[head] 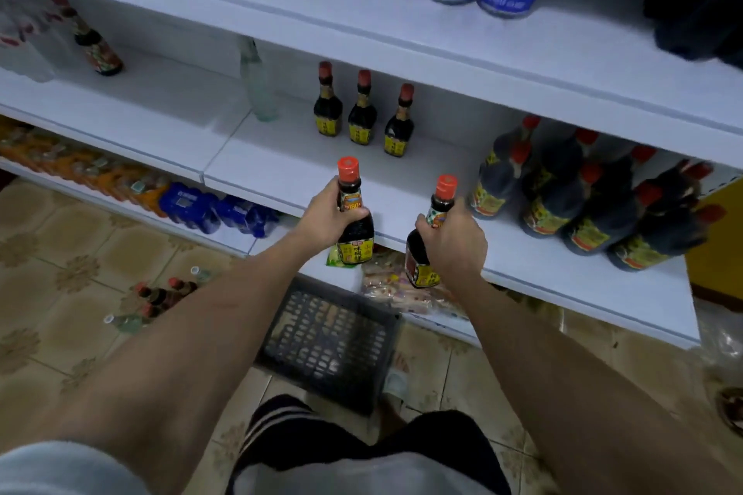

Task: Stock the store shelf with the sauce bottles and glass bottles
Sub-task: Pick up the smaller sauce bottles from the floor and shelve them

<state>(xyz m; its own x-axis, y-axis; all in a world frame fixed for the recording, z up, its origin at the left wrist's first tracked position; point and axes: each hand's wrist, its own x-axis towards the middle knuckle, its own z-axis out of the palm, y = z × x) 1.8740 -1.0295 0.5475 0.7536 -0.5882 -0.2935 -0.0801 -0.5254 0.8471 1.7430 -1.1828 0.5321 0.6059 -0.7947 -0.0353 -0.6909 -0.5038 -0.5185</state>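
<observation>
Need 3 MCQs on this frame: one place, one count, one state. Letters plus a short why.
1. Where is the clear glass bottle?
A. middle shelf, left of the three small sauce bottles
B. in the crate
C. top shelf

2. How many small sauce bottles stand in the row at the back of the middle shelf?
A. two
B. three
C. five

3. What is the left hand doing?
A. open, empty
B. gripping a sauce bottle
C. resting on the crate

Answers:
1 A, it stands left of them.
2 B, three red caps.
3 B, fingers wrap the held bottle.
</observation>
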